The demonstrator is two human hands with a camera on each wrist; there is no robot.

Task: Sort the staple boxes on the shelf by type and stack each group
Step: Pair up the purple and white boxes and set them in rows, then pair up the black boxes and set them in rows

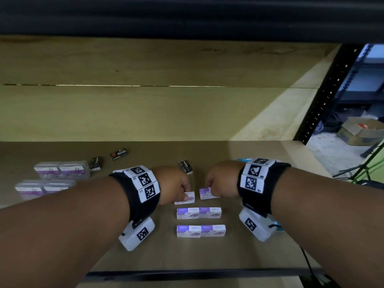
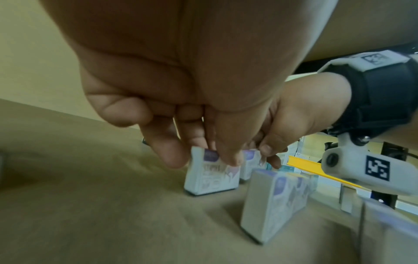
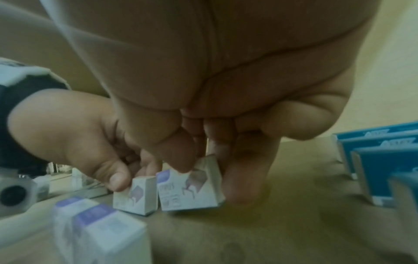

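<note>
Both hands pinch purple boxes on the shelf (image 1: 259,154): your left hand (image 1: 176,185) holds one (image 1: 188,198), your right hand (image 1: 220,180) another (image 1: 205,193), behind two paired rows. Next, probably close the gap between them, edges flush.

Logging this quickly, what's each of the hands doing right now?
Left hand: pinching a purple-and-white staple box.
Right hand: pinching the neighbouring purple-and-white box.

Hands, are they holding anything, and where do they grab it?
Each pinches one small purple-and-white staple box by its top edge: the left hand holds the left box, the right hand the right box.
</note>
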